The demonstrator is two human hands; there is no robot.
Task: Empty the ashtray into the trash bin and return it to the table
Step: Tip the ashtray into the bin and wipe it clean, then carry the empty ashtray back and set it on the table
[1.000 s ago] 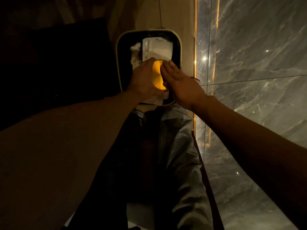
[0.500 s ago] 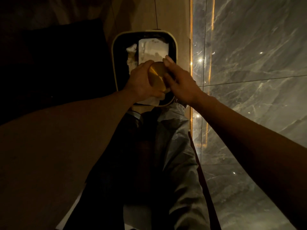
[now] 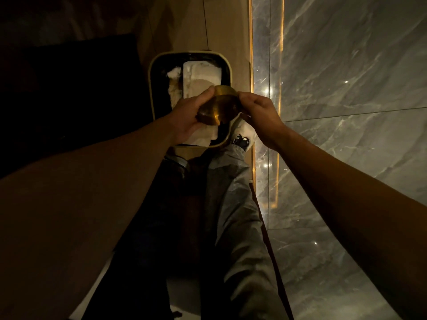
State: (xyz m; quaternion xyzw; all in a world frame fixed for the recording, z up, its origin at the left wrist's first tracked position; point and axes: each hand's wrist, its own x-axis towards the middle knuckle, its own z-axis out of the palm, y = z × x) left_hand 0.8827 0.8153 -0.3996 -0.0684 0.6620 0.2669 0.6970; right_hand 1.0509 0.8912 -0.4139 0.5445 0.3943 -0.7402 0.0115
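A round golden ashtray is held tilted over the trash bin, its base turned toward me. My left hand grips its left side and underside. My right hand holds its right rim with curled fingers. The bin is dark with a pale rounded rim and stands on the floor below my hands. White crumpled paper lies inside it. The ashtray's inside faces away, so its contents are hidden.
A glossy grey marble wall with a lit golden strip runs along the right. A dark piece of furniture fills the left. My legs and a white shoe are just below the bin on a pale wooden floor.
The ashtray has turned from flat, bottom-up, to tilted on its side. My right hand went from an open palm on its base to fingers curled around its rim.
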